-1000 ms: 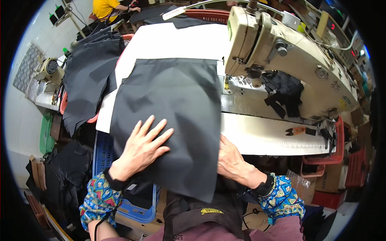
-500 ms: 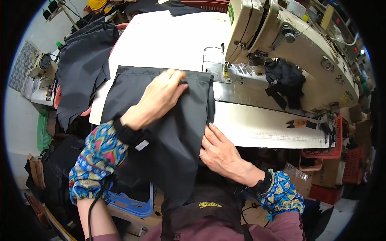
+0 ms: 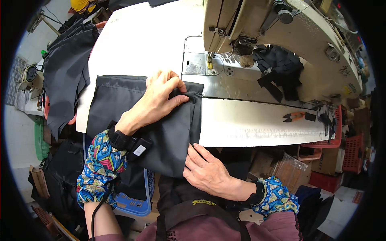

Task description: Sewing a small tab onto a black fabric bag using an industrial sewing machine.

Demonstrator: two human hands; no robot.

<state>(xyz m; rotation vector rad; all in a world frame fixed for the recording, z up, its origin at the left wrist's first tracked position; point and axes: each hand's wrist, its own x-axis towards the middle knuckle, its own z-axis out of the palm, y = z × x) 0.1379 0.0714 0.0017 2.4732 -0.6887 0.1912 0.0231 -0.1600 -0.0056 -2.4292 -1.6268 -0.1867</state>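
Observation:
A layered black fabric piece (image 3: 169,138) lies partly on the white sewing table and hangs over its near edge toward my lap. My left hand (image 3: 159,98) rests near its far right corner, fingers curled and thumb pinching a fold of the upper layer. Lower down, my right hand (image 3: 207,172) holds the right edge of the cloth, its thumb hidden. Beyond the cloth stands the sewing machine (image 3: 313,28), its presser foot (image 3: 210,62) over the metal plate (image 3: 197,64). The cloth's far right corner lies just short of that plate.
Black fabric scraps (image 3: 279,68) are heaped under the machine arm. Orange-handled thread snips (image 3: 294,116) lie on the table's right part. Stacked black panels (image 3: 66,68) hang at the left. Below are a blue basket (image 3: 136,205) and red baskets (image 3: 354,154).
The cloth has come nearer to me, and its upper layer is now folded at the far right corner. My left fingers have curled into a pinch; my right hand has moved nearer my body.

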